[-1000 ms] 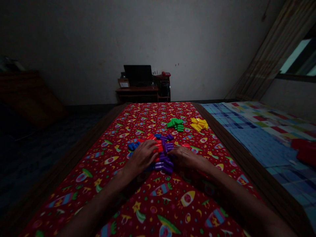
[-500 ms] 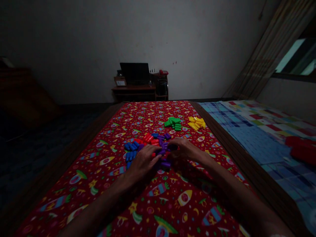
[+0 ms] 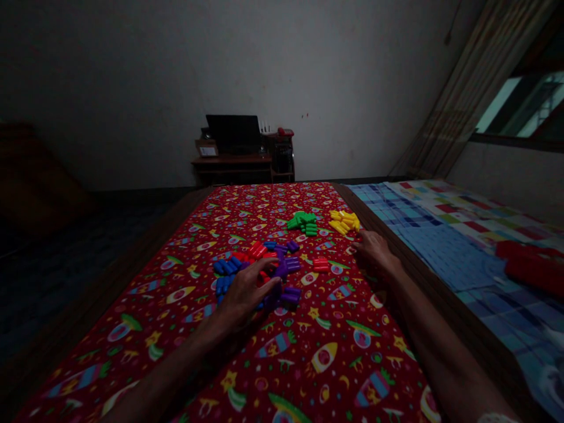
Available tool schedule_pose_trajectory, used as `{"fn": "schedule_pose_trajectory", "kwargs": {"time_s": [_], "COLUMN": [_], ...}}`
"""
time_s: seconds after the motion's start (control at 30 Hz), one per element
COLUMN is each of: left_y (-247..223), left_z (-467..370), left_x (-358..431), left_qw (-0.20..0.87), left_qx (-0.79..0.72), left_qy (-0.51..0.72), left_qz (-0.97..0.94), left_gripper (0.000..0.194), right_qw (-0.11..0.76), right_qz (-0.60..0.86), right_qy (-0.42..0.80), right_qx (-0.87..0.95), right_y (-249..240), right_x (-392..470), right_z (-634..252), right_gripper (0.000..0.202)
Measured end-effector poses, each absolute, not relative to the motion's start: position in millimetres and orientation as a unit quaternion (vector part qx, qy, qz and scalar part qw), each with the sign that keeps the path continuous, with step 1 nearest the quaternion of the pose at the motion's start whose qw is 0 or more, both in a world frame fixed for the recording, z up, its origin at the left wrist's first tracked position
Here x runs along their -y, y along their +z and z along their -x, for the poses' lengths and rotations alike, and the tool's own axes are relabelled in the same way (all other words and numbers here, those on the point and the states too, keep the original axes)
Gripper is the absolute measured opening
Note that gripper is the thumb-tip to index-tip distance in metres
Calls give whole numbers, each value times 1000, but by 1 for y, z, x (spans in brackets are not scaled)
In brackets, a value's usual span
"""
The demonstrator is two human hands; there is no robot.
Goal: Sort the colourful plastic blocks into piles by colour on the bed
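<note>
My left hand (image 3: 247, 289) lies over a mixed pile of small plastic blocks, its thumb and fingers apart around red and purple pieces. Purple blocks (image 3: 291, 264) lie beside its fingertips, and blue blocks (image 3: 225, 267) are to its left. Red blocks (image 3: 257, 249) sit behind it. Further right, my right hand (image 3: 376, 251) is low over the cloth, just in front of the yellow blocks (image 3: 344, 222). Its fingers are curled together, and whatever they may hold is hidden. One red block (image 3: 321, 264) lies separately between the hands. Green blocks (image 3: 303, 223) form a group farther back.
A red patterned cloth (image 3: 326, 329) covers the long surface, which has brown edges. On the right is a bed with checked bedding (image 3: 434, 235) and a red cloth item (image 3: 533, 267). A monitor (image 3: 234, 134) stands on a desk (image 3: 233, 167) by the wall.
My right hand has moved right, away from the purple blocks, towards the yellow group. The separate red block now shows fully. My left hand stays over the pile. The view has shifted slightly.
</note>
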State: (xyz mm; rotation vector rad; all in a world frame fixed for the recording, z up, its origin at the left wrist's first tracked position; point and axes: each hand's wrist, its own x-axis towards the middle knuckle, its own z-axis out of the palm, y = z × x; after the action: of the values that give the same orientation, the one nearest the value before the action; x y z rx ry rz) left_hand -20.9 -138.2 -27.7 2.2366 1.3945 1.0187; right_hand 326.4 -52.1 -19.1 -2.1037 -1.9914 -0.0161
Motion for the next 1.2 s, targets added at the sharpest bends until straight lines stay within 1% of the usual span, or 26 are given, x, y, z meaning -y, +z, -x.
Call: {"fn": "schedule_pose_trajectory", "kwargs": {"time_s": [0.03,0.1,0.13,0.17,0.23,0.3,0.33,0.4,0.47,0.53,0.6,0.63,0.7,0.8,0.87,0.9,0.97,1.03,1.07,1.13,1.2], "left_y": [-27,-25,-24,-24,-25,-28,-29,-32,-33,-33,-33,-34,-35,-38,-39,-38,-36,-34,-33,-34,-36], "left_z": [20,18,16,15,13,11,11,11,13,16,16,16,12,6,4,4,6,7,8,7,6], "left_x": [138,140,140,141,143,144,144,144,144,145,147,149,151,154,155,155,155,155,155,153,151], "left_qw": [163,177,183,191,208,227,236,244,223,179,138,121,83,29,21,26,55,96,114,136,147], "left_qx": [-488,-488,-489,-489,-488,-484,-481,-476,-469,-444,-392,-364,-335,-358,-375,-381,-393,-413,-424,-443,-454], "left_qy": [360,366,371,376,390,406,413,411,389,344,273,232,165,136,152,169,212,254,276,318,354], "left_qz": [-778,-772,-768,-763,-753,-741,-737,-738,-761,-808,-868,-894,-924,-923,-914,-909,-893,-869,-855,-827,-804], "left_gripper": [36,36,35,35,35,34,33,29,26,27,31,34,36,24,15,14,18,21,22,23,22], "right_qw": [135,194,232,258,254,250,255,273,285,289,275,252,180,69,25,11,-8,-6,8,67,143], "right_qz": [709,649,595,516,359,273,263,289,335,392,481,535,638,722,733,732,731,726,715,654,525], "right_qy": [-20,-9,28,96,238,278,281,267,245,204,143,105,38,-15,-24,-27,-31,-38,-36,1,97], "right_qx": [692,735,769,811,866,886,887,878,864,849,820,799,748,689,680,681,682,687,698,753,834], "right_y": [-14,-2,3,6,8,4,1,-5,-6,-3,2,4,6,6,7,8,13,21,24,28,26], "right_x": [55,67,75,84,104,119,122,119,107,90,75,70,64,63,65,66,68,72,76,85,99], "right_z": [-318,-290,-273,-255,-221,-197,-190,-189,-201,-223,-249,-262,-285,-309,-317,-319,-317,-309,-301,-280,-253], "right_gripper": [25,28,29,29,31,33,33,31,27,26,25,25,26,29,31,31,30,29,29,28,29]}}
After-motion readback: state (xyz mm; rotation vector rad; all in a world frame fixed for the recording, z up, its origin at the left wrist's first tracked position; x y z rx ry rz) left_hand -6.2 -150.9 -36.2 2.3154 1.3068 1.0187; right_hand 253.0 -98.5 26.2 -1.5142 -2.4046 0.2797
